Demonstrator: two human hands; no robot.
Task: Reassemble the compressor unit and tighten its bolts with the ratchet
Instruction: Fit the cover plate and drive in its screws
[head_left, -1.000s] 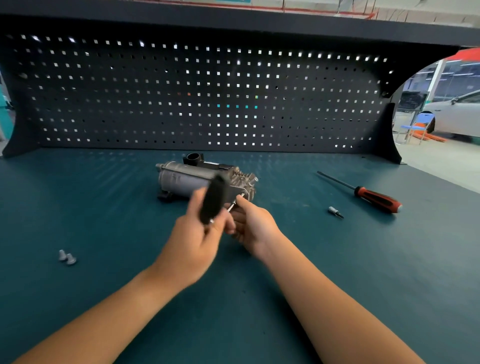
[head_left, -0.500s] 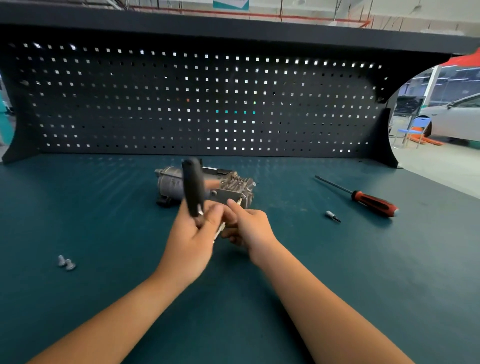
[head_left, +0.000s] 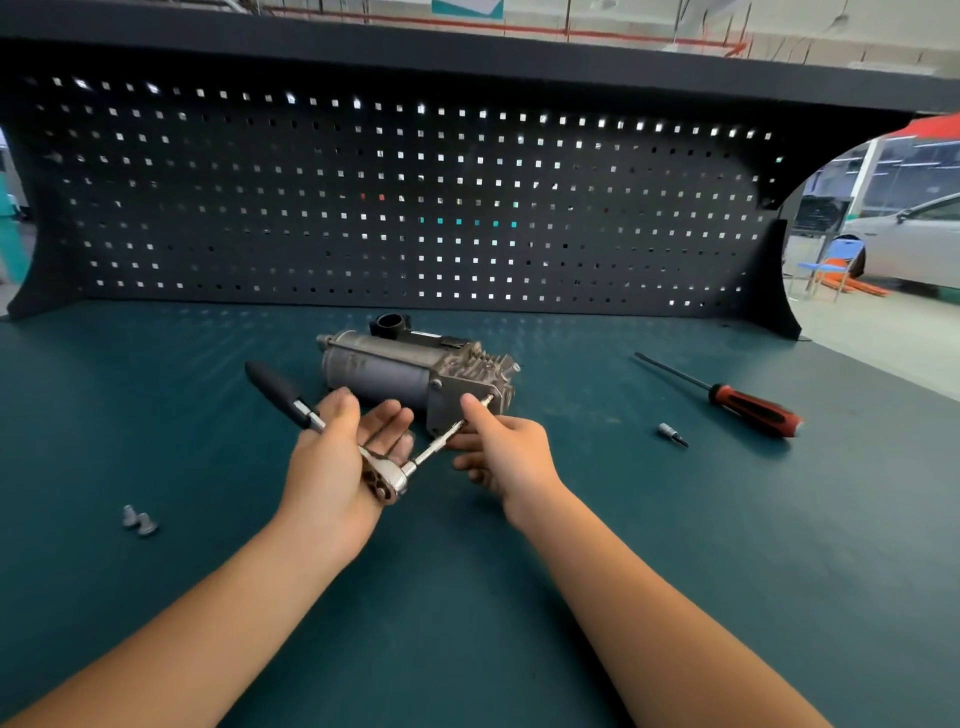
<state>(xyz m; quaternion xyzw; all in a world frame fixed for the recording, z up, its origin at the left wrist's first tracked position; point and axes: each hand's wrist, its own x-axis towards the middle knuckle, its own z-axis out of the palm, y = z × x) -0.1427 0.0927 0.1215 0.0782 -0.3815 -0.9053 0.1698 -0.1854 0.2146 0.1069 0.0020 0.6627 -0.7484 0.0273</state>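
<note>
Left hand (head_left: 332, 467) is palm-up with fingers straight, and the ratchet (head_left: 387, 475) rests across its palm. Right hand (head_left: 504, 452) pinches the extension (head_left: 436, 450), whose tip touches the compressor (head_left: 384, 366).

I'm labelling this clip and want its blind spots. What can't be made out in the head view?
In the head view:
ratchet tip at the compressor: too small to show whether it meets a bolt
compressor's far side: hidden by its own body
loose bolts and bit: type too small to tell
left hand: fingers blurred
</note>
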